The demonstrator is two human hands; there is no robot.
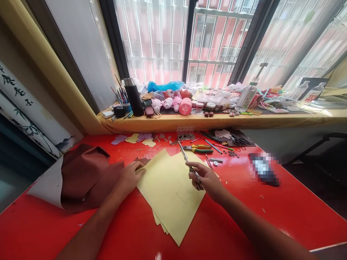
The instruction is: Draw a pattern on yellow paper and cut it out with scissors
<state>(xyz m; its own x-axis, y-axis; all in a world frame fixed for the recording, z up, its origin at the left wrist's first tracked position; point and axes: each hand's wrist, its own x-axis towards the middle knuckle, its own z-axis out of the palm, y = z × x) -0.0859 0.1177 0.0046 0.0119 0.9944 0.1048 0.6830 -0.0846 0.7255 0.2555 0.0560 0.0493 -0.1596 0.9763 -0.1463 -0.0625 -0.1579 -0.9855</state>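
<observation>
My right hand [205, 179] grips a pair of long metal scissors [188, 162], whose closed blades point up and to the left over a stack of pale yellow paper sheets [170, 191]. The blade tips lie just past the far edge of the stack. My left hand [130, 177] rests flat on the stack's upper left corner, its fingers touching the paper without gripping it. A folded brown leather sheet [86, 177] with a pale backing lies just left of that hand.
The red table [271, 216] holds paper cutouts, pliers with yellow and green handles [197, 148], several pens and small metal parts. A pixelated dark object [262, 169] lies to the right. Behind the table, a windowsill [189, 124] carries a black flask [132, 97] and crowded craft supplies.
</observation>
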